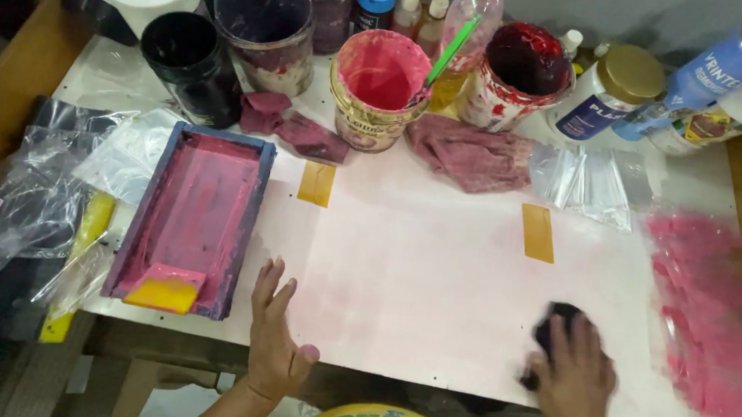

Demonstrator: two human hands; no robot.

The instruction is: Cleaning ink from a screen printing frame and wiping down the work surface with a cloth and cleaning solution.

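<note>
Right hand [573,382] presses dark cloth [556,319] (blurred).

Single head cam, steep downward look at the table [436,264].
Worn on the person's head, facing away from the body and across the table toward the paint tubs; pink tub [378,84] sits top centre, far edge. Near range: both hands show below that tub at the bottom edge. No second view to overlap.

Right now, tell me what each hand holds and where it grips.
The right hand presses a dark cloth, fingers over its top. The left hand holds nothing, lying flat on the white board.
</note>
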